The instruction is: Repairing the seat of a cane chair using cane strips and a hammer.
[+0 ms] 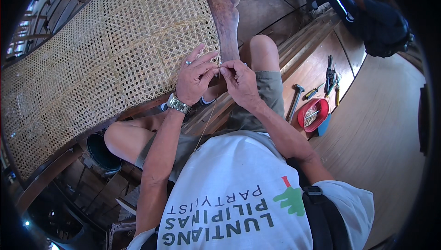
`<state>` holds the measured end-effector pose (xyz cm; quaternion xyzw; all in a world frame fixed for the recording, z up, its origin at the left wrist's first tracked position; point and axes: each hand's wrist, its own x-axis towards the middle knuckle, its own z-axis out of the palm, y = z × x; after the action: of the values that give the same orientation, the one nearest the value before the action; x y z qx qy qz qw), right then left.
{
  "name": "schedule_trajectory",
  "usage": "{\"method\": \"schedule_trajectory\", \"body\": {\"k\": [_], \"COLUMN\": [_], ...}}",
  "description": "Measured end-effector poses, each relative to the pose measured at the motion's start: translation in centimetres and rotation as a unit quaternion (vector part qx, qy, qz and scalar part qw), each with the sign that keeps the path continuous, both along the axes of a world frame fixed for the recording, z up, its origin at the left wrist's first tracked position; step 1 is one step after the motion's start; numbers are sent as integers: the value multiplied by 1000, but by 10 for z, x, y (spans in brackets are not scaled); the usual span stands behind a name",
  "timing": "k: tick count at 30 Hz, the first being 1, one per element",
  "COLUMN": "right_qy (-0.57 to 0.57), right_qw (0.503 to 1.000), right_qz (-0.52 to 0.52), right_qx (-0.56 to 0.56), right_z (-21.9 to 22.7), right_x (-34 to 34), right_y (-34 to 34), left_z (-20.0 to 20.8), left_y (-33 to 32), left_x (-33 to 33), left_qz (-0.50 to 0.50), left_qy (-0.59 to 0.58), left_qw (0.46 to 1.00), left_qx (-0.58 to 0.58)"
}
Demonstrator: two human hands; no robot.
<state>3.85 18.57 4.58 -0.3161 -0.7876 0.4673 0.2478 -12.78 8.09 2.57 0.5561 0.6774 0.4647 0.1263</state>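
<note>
A woven cane panel (105, 43) in a dark wooden frame (223, 16) stretches from the upper middle to the lower left. At its near right corner, my left hand (195, 80) and my right hand (240, 84) meet at the fingertips. Thumb and forefinger of each pinch a thin cane strand (209, 123), whose tail hangs down toward my lap. The left hand's other fingers are spread over the weave beside the frame. The exact spot where the strand meets the panel is hidden by the fingertips.
To the right, a hammer (295, 103), screwdriver (314, 91), pliers (330, 74) and a red bowl (300, 117) of small pale pegs lie on a wooden surface. A dark bucket (97, 153) stands under the panel's near edge. Another person (363, 16) is at upper right.
</note>
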Motion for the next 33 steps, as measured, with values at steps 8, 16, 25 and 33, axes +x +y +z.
{"method": "schedule_trajectory", "body": {"k": [8,16,25,33], "right_qy": [-57,-125,-147,-204], "right_qw": [984,980,976,975], "right_qz": [-90,-38,-35,-23], "right_qx": [-140,-149,-158,-87], "right_z": [-17,-25,-20,-9], "right_x": [-6,-17,-25,-34], "right_y": [42,59,54,48], "left_z": [-1,3,0,-8], "left_y": [-3,-7,-6,-8], "left_x": [7,8,12,14], "left_qz": [-27,-78,-79,-90], "left_qy": [88,131,174,190], "left_qw": [996,988,981,977], "left_qx": [-21,-33,-27,-27]}}
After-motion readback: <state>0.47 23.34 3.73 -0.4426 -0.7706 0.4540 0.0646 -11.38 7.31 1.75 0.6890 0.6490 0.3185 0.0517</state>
